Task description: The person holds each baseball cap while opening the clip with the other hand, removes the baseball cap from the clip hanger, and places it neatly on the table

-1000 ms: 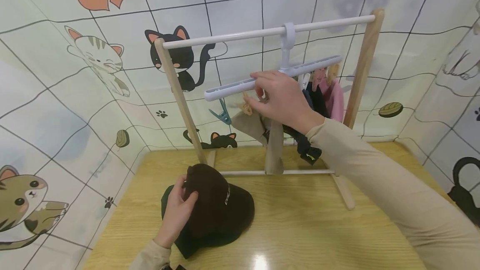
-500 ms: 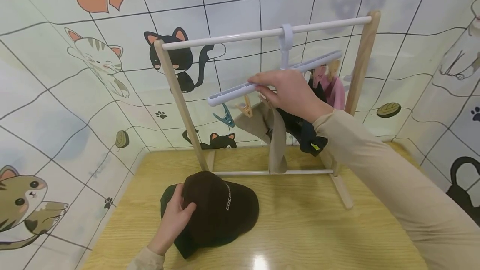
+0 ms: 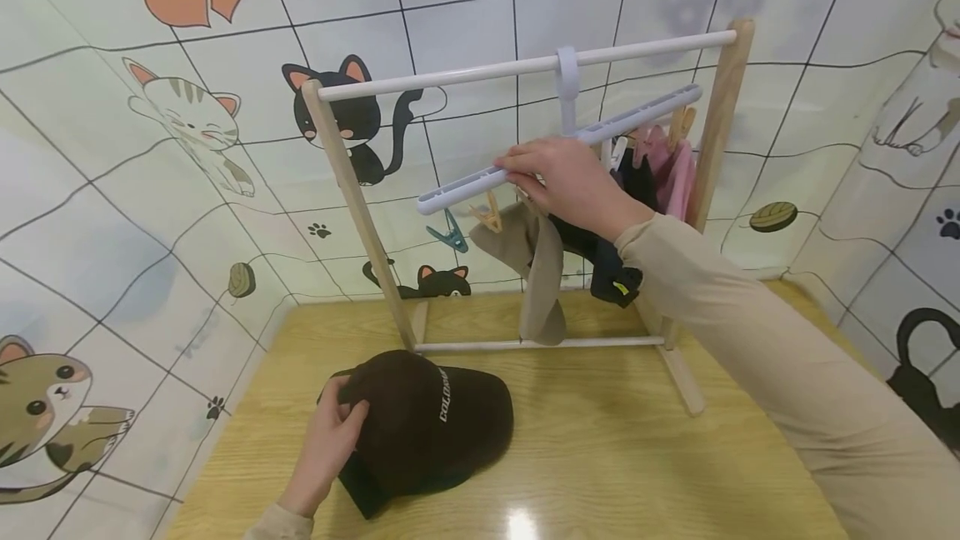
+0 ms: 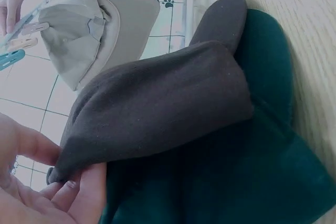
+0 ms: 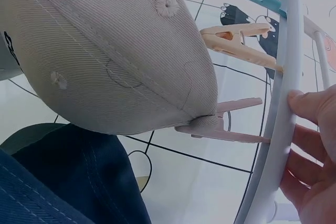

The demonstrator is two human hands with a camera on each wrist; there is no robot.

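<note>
With thumb and fingers my left hand (image 3: 326,448) pinches the crown of a dark brown cap (image 3: 412,419) with white lettering. Under it lies a dark green cap (image 4: 273,51), partly covered, on the table. My right hand (image 3: 573,186) grips the pale lilac clip hanger (image 3: 465,187), which tilts down to the left. A beige cap (image 5: 115,61) hangs by a pinkish clothespin (image 5: 226,121) just below that hand. Left of it, a yellowish clothespin (image 3: 489,215) and a teal clothespin (image 3: 450,236) hang with nothing in them.
A dark blue cap (image 5: 89,166) and a pink cap (image 3: 678,177) hang further right, partly hidden by my right arm. The hanger hooks on the white rail (image 3: 480,73) of a wooden-legged rack (image 3: 360,198). Cat-patterned walls surround the wooden table (image 3: 585,457).
My left hand and the brown cap have shifted slightly down and left. My right hand has moved from beside a clothespin onto the hanger bar, whose right end has risen.
</note>
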